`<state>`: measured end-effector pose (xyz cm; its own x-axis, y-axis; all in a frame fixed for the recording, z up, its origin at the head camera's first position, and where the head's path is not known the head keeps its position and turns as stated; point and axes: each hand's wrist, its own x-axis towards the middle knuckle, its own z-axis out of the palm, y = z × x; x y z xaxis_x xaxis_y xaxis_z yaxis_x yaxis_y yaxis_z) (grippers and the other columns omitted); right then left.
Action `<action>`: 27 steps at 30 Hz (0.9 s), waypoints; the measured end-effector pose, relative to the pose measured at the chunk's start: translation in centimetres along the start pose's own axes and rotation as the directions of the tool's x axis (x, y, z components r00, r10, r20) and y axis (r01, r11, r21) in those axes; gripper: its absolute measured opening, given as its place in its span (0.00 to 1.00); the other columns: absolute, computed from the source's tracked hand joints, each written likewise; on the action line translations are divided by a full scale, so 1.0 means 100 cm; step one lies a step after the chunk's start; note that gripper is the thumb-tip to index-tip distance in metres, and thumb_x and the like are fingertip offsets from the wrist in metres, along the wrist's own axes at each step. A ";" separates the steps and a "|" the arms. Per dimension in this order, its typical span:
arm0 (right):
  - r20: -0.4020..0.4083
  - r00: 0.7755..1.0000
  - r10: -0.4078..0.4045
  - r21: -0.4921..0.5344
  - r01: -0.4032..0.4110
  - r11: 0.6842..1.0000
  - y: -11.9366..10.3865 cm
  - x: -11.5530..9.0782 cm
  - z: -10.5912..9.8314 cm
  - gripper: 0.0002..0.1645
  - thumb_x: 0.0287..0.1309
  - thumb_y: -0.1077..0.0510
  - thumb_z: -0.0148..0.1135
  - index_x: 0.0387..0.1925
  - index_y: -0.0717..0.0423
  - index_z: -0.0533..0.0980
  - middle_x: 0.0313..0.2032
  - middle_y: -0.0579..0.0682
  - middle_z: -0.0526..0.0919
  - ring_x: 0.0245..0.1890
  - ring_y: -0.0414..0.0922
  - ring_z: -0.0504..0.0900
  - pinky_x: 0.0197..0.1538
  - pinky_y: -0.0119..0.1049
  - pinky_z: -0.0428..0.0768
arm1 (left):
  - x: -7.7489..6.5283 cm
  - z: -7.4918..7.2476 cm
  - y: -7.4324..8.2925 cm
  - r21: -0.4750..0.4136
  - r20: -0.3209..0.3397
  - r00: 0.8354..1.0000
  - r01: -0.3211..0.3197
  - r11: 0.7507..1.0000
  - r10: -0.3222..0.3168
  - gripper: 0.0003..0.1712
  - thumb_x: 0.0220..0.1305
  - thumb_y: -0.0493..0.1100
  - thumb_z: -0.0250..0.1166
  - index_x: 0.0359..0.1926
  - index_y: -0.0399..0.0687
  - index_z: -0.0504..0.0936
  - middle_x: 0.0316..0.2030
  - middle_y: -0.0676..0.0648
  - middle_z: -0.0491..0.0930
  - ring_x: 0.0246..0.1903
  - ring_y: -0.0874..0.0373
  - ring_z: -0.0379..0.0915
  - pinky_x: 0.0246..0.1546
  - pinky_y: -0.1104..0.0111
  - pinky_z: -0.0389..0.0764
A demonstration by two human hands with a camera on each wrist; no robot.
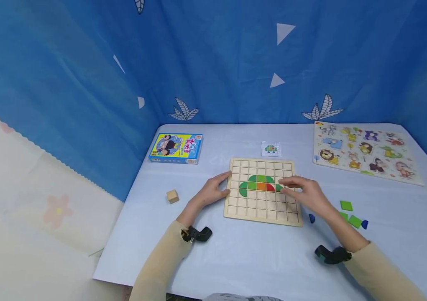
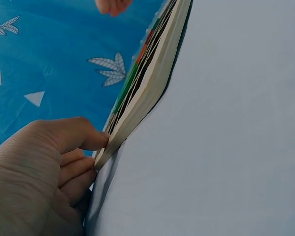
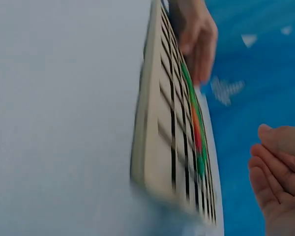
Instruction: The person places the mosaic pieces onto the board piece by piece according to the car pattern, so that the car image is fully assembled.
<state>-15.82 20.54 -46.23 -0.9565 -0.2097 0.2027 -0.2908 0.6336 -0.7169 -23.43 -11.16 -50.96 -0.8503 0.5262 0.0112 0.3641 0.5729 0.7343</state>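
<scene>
A wooden grid board (image 1: 262,213) lies on the table. Green pieces (image 1: 252,185), an orange square (image 1: 261,186) and a red rounded piece (image 1: 270,187) sit in its cells. My left hand (image 1: 210,191) touches the board's left edge with fingertips and thumb, also seen with the thumb against the rim (image 2: 137,110) in the left wrist view. Over the board's right side is my right hand (image 1: 309,194), its fingertips near a green piece (image 1: 279,188). In the right wrist view the right hand (image 3: 280,169) has loosely bent fingers, with nothing visible between them.
Behind the board lies a small pattern card (image 1: 271,149). Green squares (image 1: 354,221) and blue half-round pieces (image 1: 312,218) lie at right. An animal puzzle board (image 1: 367,152) is back right, a boxed game (image 1: 176,148) back left, a wooden cube (image 1: 172,196) at left.
</scene>
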 end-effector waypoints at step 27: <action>-0.140 0.974 0.178 -0.232 -0.207 0.950 0.059 -0.081 -0.059 0.20 0.56 0.57 0.67 0.48 0.63 0.79 0.45 0.64 0.80 0.44 0.62 0.77 0.42 0.58 0.75 | 0.000 0.000 -0.002 -0.016 -0.001 1.000 -0.014 1.000 0.014 0.39 0.60 0.40 0.63 0.71 0.43 0.58 0.68 0.45 0.60 0.68 0.53 0.52 0.67 0.65 0.55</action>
<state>-9.92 30.38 -48.19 -0.9866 0.0127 0.1628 -0.0833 0.8185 -0.5684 -23.49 -11.28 -51.10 -0.8455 0.5335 0.0220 0.3698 0.5553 0.7449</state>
